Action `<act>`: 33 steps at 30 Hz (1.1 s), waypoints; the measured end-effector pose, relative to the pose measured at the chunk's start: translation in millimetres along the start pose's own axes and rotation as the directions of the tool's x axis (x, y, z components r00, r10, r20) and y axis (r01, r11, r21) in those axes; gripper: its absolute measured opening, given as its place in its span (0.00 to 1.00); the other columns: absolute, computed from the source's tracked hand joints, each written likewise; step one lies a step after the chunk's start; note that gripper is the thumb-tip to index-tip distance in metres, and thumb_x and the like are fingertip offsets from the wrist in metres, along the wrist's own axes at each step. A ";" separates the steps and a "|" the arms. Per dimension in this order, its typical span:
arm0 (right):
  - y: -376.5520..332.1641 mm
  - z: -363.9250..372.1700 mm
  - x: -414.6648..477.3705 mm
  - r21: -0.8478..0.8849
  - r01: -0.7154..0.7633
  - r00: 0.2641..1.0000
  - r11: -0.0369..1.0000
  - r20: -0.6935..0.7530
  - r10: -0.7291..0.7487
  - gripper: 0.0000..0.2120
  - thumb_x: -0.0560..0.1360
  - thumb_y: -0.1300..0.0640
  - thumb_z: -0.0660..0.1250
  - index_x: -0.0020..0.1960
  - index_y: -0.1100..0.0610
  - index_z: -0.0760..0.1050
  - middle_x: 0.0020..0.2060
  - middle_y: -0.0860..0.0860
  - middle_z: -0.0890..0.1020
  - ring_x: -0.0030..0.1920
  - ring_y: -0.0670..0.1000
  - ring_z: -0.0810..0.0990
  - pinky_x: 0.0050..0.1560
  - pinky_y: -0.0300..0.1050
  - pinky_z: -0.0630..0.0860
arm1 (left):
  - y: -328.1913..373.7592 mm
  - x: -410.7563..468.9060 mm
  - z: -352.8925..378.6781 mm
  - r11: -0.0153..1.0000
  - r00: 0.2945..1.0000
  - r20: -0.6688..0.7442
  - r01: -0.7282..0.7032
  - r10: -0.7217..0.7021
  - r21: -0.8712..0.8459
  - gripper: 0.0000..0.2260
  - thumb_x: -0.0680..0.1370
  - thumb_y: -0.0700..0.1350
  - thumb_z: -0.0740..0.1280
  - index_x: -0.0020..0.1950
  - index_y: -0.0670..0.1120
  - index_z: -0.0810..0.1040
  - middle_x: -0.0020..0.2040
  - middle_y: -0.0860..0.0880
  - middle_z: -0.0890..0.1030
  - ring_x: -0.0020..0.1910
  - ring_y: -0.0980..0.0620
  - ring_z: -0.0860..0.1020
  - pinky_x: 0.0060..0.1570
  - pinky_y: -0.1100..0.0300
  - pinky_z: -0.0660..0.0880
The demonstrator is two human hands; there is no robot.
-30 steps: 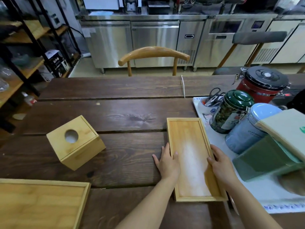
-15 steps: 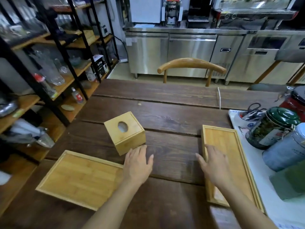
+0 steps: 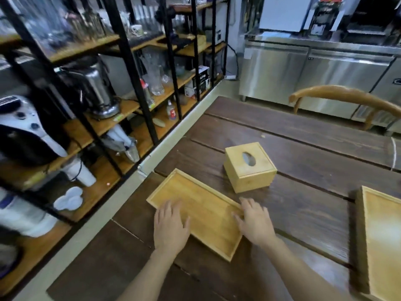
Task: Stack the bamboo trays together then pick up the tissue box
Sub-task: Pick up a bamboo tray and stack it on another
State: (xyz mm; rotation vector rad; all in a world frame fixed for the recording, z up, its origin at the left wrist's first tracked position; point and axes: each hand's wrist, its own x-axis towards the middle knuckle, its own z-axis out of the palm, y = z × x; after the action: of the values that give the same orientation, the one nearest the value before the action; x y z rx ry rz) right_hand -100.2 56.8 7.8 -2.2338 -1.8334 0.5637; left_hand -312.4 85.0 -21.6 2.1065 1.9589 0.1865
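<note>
A wide bamboo tray (image 3: pixel 204 205) lies flat near the table's left edge. My left hand (image 3: pixel 170 224) rests over its near-left side, fingers spread. My right hand (image 3: pixel 253 220) touches its right rim with the fingers bent; whether it grips the rim I cannot tell. Just beyond the tray stands the bamboo tissue box (image 3: pixel 249 167), a cube with an oval hole on top, untouched. A second, narrower bamboo tray (image 3: pixel 382 240) lies apart at the right edge of view, partly cut off.
The dark plank table (image 3: pixel 303 148) ends close to the left of the wide tray, with a floor gap beside it. Black metal shelves (image 3: pixel 130 72) with glassware and appliances stand at the left. A wooden chair back (image 3: pixel 347 98) rises at the far side.
The view has swung left. Both hands moved left: the left from beside the tissue box onto the wide tray, the right off the narrow tray to the wide tray's right rim.
</note>
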 end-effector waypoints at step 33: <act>-66.1 31.1 13.8 0.550 -0.516 0.854 0.657 0.394 0.341 0.24 0.76 0.50 0.61 0.67 0.63 0.65 0.62 0.58 0.74 0.63 0.59 0.73 0.62 0.51 0.71 | 23.0 8.9 7.5 0.179 0.687 0.391 0.603 -0.613 -0.778 0.13 0.74 0.37 0.61 0.58 0.43 0.70 0.56 0.43 0.77 0.57 0.39 0.74 0.55 0.44 0.75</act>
State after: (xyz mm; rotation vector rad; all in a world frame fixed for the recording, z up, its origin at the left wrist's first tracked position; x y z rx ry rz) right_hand -170.2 81.5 2.7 -2.1289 -0.9050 1.3909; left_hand -287.6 91.8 -23.2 0.5457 1.8795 0.8305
